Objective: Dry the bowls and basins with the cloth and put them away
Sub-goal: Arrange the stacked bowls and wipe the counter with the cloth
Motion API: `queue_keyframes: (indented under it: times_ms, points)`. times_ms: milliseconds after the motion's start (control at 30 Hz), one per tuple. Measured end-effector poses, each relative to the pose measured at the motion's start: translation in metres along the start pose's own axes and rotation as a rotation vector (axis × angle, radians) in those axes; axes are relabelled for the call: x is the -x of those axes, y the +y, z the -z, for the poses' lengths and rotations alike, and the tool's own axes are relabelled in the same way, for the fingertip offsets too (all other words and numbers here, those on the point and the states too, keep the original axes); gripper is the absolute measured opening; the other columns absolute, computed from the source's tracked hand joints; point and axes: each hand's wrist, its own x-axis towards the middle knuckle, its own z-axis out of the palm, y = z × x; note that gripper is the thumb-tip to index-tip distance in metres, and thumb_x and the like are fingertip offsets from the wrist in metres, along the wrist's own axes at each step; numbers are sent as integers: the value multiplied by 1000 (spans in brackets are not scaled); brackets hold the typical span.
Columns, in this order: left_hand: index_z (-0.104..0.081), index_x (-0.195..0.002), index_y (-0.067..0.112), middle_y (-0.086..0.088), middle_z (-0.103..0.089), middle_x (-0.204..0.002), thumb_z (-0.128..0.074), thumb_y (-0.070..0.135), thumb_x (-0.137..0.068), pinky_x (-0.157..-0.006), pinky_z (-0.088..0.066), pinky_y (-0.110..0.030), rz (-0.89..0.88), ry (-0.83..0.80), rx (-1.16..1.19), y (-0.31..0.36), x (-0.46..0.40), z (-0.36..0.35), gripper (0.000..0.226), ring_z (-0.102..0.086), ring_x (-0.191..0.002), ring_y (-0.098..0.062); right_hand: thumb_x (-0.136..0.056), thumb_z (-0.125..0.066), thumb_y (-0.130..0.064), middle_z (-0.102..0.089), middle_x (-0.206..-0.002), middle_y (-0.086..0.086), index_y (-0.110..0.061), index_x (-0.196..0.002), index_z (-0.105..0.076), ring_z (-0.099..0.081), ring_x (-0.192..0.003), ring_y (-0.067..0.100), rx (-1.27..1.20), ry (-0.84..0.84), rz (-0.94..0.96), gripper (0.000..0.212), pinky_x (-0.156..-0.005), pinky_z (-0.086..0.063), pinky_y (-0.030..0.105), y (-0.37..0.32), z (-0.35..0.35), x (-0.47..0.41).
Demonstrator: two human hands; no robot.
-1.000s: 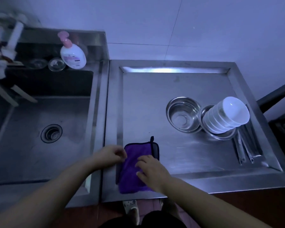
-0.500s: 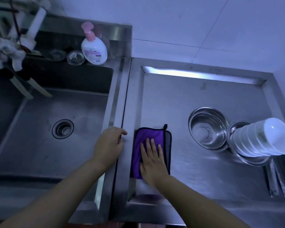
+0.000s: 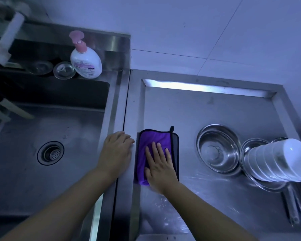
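Since the folded purple microfibre cloth with dark edging is soft, light and floppy, I judge it best taken by pinching one edge or bunching it in the palm; it lies flat at lower centre of frame on the stainless steel draining counter. My right hand lies flat on it, fingers straight and slightly spread, pressing down, not gripping. My left hand rests just beside the cloth on the counter's raised left rim, fingers relaxed, holding nothing. To the right, well apart from the cloth, the round shiny steel basin sits upright; probably light, stiff, slippery if wet, so grip its rim. Touching it, a second steel basin holds a tilted stack of white ceramic bowls: heavier, fragile, take one at a time. None dried yet, I judge. Upper left: pink-pump white soap bottle behind the steel sink.
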Motion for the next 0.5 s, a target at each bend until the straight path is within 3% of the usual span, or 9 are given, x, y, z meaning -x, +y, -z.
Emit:
queue_keyframes:
  times_ms: [67,133,233,367,500]
  points:
    - [-70,-91,10,-6,-68,-97,-77,3,-61,-90,-29,-33,-8,-4,-28,-2,-4,-3,31,-62,-101,-30,-87,-26,-42,-24,-155,16,-12,-148,-29,-18,-144,33,-7,18,-9,68,-117,-10,57,-4,1,24]
    - [-70,-92,10,-6,-68,-99,-76,5,-63,-91,-28,-34,-8,-16,-54,-4,-9,-5,30,-61,-103,-31,-82,-38,-42,-41,-147,15,-11,-140,-46,-37,-137,32,-17,25,2,66,-110,-20,52,-7,-4,53]
    - [-69,-91,9,-8,-68,-99,-72,5,-64,-92,-27,-37,-26,-40,-112,-4,-20,-7,27,-59,-106,-33,-71,-50,-46,-48,-142,12,-13,-135,-54,-46,-131,29,-18,15,-29,72,-107,-22,45,-8,-15,94]
    - [-70,-98,9,-10,-67,-105,-66,11,-69,-96,-29,-42,-63,-102,-171,-8,-42,-9,29,-55,-111,-36,-47,-74,-55,-62,-126,14,-9,-120,-67,-62,-113,27,-47,-21,-181,87,-94,-48,45,-7,-18,113]
    - [-64,-116,10,-11,-61,-122,-68,23,-75,-104,-25,-47,-54,-216,-207,-13,-61,-15,44,-46,-123,-34,-57,-73,-52,-53,-131,30,9,-122,-59,-49,-125,43,67,19,-254,90,-104,-27,56,-2,-18,86]
